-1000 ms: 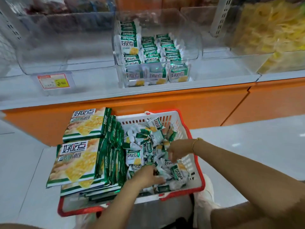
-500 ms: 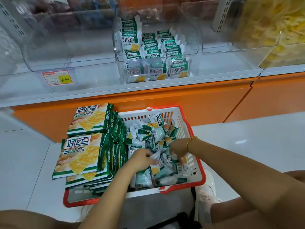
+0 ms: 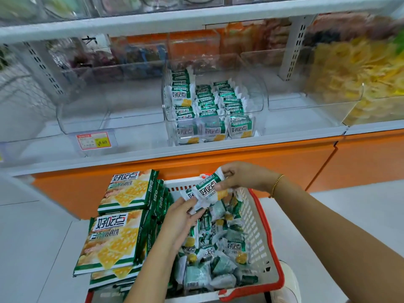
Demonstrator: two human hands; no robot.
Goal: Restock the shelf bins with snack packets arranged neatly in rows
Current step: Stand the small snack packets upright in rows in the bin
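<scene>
Above the far end of a white basket (image 3: pixel 253 224) with a red rim, both hands hold a green-and-white snack packet (image 3: pixel 207 188) tilted in the air. The right hand (image 3: pixel 242 178), a gold bracelet (image 3: pixel 276 184) at its wrist, pinches the packet's far right end with curled fingers (image 3: pixel 225 183). The left hand (image 3: pixel 181 217) grips the near left corner, its fingers (image 3: pixel 192 203) curled round the wrapper; a second packet seems tucked behind the first there, though the blur leaves that unsure. Below them the basket holds a loose heap of the same packets (image 3: pixel 218 248) on the right, and a stack of flat green packs (image 3: pixel 115 237) on the left, overhanging the rim. On the shelf beyond, the middle clear bin (image 3: pixel 259 99) holds more of these packets standing in rows (image 3: pixel 209 99). A price tag (image 3: pixel 94 139) sits to its left, and a bin of yellow snacks (image 3: pixel 360 79) at far right.
</scene>
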